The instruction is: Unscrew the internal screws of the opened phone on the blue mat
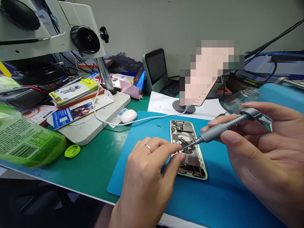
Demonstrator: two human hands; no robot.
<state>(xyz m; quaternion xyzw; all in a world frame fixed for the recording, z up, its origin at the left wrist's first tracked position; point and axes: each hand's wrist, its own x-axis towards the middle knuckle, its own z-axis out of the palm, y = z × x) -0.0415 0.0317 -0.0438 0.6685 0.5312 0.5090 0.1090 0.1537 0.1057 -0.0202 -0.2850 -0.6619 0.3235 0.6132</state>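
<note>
My right hand (266, 152) grips a grey metal screwdriver (217, 131) with a knurled barrel, its thin shaft slanting down to the left. At the screwdriver's tip, my left hand (152, 171) has thumb and index finger closed in a pinch; whatever sits between them is too small to make out. Beneath both lies an opened smartphone (192, 163) with a pale green frame, its battery, boards and round coil exposed. The left fingers hide part of its left side. A ring is on my left hand.
The phone lies on a blue mat (209, 193) over a green bench. A microscope stand (111, 110) and green bag (26, 139) are left. A white cable (147, 120) crosses behind, near a white earbud case (128, 116). A glass jar (244, 98) stands right.
</note>
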